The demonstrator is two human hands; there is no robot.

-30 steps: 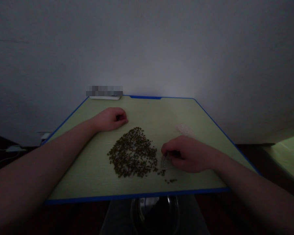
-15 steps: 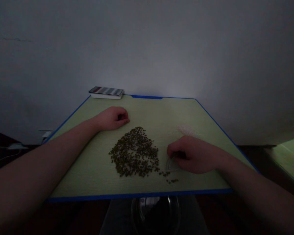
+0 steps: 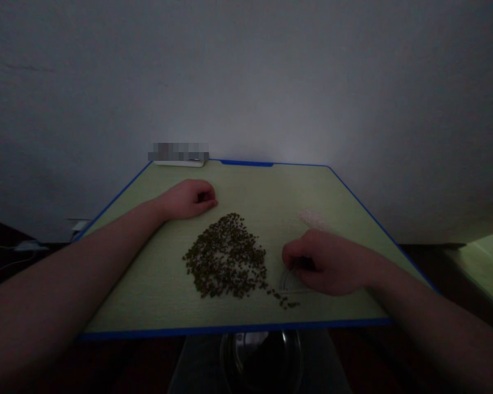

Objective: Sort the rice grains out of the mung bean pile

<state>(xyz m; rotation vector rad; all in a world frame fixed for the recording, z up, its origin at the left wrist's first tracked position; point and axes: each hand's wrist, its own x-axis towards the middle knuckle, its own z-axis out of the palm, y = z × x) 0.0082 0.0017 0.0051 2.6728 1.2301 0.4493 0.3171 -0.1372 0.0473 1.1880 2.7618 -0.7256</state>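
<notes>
A clear plastic protractor (image 3: 290, 283) lies flat or nearly flat on the table, its curved edge facing left. My right hand (image 3: 326, 262) is closed on it, fingers bent over its upper right part, which they hide. Left of the protractor spreads a pile of small greenish-brown grains (image 3: 225, 257). Several of these grains trail off below the protractor's straight edge. Beyond the pile, my left hand (image 3: 191, 198) rests on the table in a loose fist, nothing showing inside it. A patch of pale grains (image 3: 313, 219) lies just behind my right hand.
The pale green table (image 3: 139, 301) has a blue rim. At its far left corner a white box (image 3: 176, 163) carries a blurred-out flat object. Below the near edge, a shiny metal bowl (image 3: 261, 361) sits on my lap. A wall rises behind the table.
My right hand and the protractor have shifted slightly toward me and to the right. The few loose grains by the straight edge have moved a little. My left hand stays put.
</notes>
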